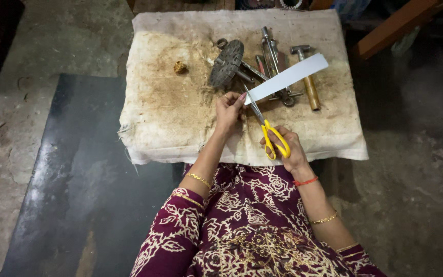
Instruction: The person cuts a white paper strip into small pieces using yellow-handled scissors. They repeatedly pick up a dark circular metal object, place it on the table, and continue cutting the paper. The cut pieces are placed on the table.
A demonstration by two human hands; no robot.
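My left hand pinches the near end of a long white paper strip, which slants up to the right above the work cloth. In my right hand are yellow-handled scissors, fingers through the loops. Their metal blades point up-left and meet the strip's lower end close to my left fingertips.
A stained white cloth pad lies on the floor ahead of my lap. On it rest a toothed metal disc, pliers and metal tools, a wooden-handled hammer and a small brown lump. A dark sheet lies left.
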